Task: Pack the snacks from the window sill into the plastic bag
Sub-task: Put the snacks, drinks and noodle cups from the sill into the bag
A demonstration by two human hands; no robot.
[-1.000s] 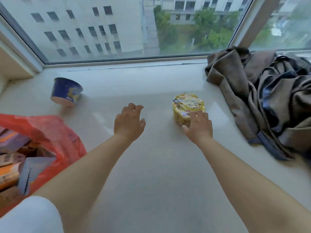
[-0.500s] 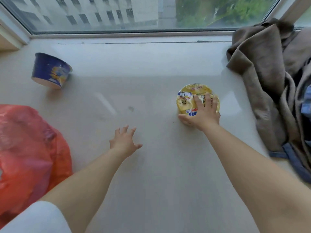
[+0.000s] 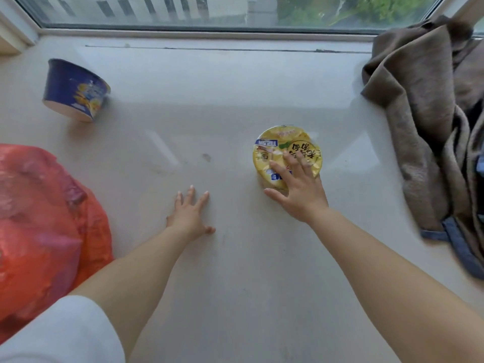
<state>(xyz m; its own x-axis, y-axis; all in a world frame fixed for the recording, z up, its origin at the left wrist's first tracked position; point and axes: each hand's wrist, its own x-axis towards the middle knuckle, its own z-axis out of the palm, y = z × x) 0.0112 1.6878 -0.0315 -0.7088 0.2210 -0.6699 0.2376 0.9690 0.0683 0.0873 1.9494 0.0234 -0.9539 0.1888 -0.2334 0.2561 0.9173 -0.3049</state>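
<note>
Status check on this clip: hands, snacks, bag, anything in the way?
Right hand on the yellow bowl, grip not closed. Left hand flat on the sill, empty. Blue bowl tipped, far left. Red bag near left. Path clear.

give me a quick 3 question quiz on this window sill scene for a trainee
1. True or false: the blue cup stands upright.
2. Which hand touches the yellow noodle bowl? A) left hand B) right hand C) both
3. Fill in: the orange plastic bag lies at the ______ edge of the view.

Key:
1. False, it is tipped on its side.
2. B, its fingers lie spread over the lid; the left hand lies flat on the sill.
3. left
</note>
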